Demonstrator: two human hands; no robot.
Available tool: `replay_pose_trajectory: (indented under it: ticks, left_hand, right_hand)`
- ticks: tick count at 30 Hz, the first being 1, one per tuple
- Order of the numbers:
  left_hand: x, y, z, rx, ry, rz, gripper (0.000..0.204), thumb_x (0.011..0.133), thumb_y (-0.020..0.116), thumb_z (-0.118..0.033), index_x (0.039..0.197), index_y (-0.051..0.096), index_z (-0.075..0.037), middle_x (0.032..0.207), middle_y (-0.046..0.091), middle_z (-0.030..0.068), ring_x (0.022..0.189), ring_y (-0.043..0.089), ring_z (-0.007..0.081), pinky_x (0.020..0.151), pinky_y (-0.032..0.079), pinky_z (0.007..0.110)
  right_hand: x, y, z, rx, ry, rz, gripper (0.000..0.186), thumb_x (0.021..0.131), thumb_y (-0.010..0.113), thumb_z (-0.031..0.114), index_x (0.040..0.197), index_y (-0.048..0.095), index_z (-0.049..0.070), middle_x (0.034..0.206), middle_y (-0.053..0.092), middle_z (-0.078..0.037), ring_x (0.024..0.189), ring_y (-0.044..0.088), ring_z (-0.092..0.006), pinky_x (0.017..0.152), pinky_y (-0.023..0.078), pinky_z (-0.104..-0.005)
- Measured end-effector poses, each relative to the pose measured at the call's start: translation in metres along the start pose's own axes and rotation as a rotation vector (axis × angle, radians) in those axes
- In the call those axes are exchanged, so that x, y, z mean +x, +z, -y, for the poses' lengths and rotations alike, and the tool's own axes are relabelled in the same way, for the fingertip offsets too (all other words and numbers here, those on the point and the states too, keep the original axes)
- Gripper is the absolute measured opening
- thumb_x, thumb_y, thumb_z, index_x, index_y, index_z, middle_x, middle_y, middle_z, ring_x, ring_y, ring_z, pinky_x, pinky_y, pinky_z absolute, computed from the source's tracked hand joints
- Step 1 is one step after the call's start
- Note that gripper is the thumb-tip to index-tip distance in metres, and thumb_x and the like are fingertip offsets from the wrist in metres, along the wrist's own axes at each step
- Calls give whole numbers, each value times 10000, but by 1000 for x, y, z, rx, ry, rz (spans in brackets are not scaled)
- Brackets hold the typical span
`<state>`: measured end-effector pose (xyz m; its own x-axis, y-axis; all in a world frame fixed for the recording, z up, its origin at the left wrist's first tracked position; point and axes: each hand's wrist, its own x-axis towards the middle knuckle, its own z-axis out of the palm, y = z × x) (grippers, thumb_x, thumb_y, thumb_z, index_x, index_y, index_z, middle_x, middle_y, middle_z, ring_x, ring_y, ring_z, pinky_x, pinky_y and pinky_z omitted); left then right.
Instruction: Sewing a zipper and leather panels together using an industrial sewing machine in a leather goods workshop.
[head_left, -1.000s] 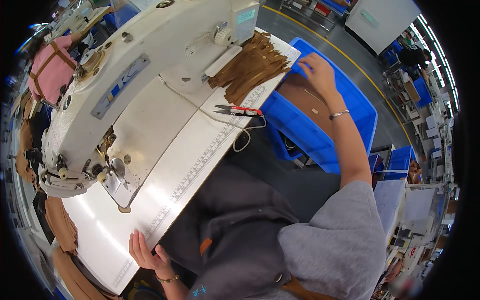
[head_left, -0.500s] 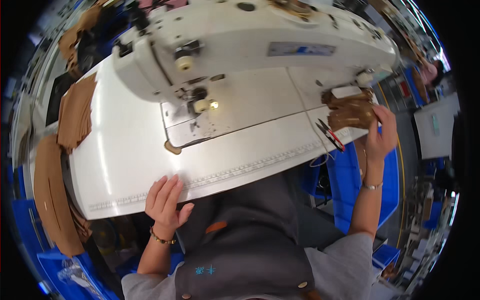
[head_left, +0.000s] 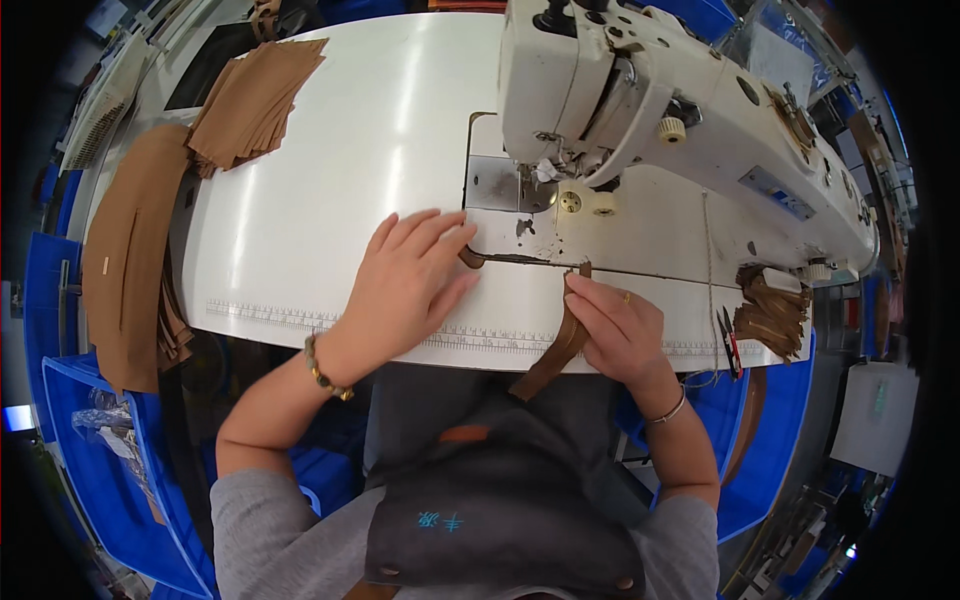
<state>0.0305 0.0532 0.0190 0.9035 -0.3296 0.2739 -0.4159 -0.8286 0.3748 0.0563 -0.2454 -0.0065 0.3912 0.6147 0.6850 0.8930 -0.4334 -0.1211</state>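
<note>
A short brown zipper is pinched at its upper end by my right hand. Its tape slants down and left, past the table's front edge. My left hand is open, empty and spread over the white table, its fingertips by the corner of the sewing machine's bed plate. Just above and between the hands is the needle area of the white sewing machine. More brown zippers lie bunched at the right end of the table, with red-handled thread snips beside them.
Fanned brown fabric pieces lie at the table's far left. Longer brown panels with a slit hang over its left side. A printed ruler runs along the front edge. Blue bins stand below on both sides.
My right hand has come from the pile at the right to the middle front, now with a zipper. My left hand has moved up toward the machine. The view has shifted.
</note>
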Motion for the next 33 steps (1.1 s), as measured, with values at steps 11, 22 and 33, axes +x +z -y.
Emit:
replay_pose_trajectory:
  ticks: [11, 22, 33]
  left_hand:
    - [145, 48, 69, -221, 74, 69, 239, 944, 695, -147, 1175, 733, -97, 1340, 651, 43, 1341, 529, 263, 1112, 392, 500]
    - [141, 53, 81, -156, 84, -87, 192, 954, 669, -99, 1115, 769, -126, 1325, 672, -2, 1265, 573, 207, 1039, 421, 443]
    - [77, 25, 36, 266, 237, 63, 405, 889, 656, -48, 1266, 745, -165, 1370, 656, 18, 1331, 581, 253, 1165, 425, 501]
  right_hand:
    - [7, 7, -1, -60, 110, 69, 308, 729, 774, 7, 1034, 732, 13, 1193, 741, -125, 834, 744, -236, 656, 583, -309]
    - [10, 7, 3, -62, 136, 67, 305, 731, 813, 28, 1028, 743, 26, 1171, 745, -116, 836, 750, -248, 672, 597, -314]
    - [8, 6, 1, -53, 150, 80, 316, 723, 795, 28, 1034, 742, 31, 1190, 747, -98, 807, 735, -220, 645, 575, -304]
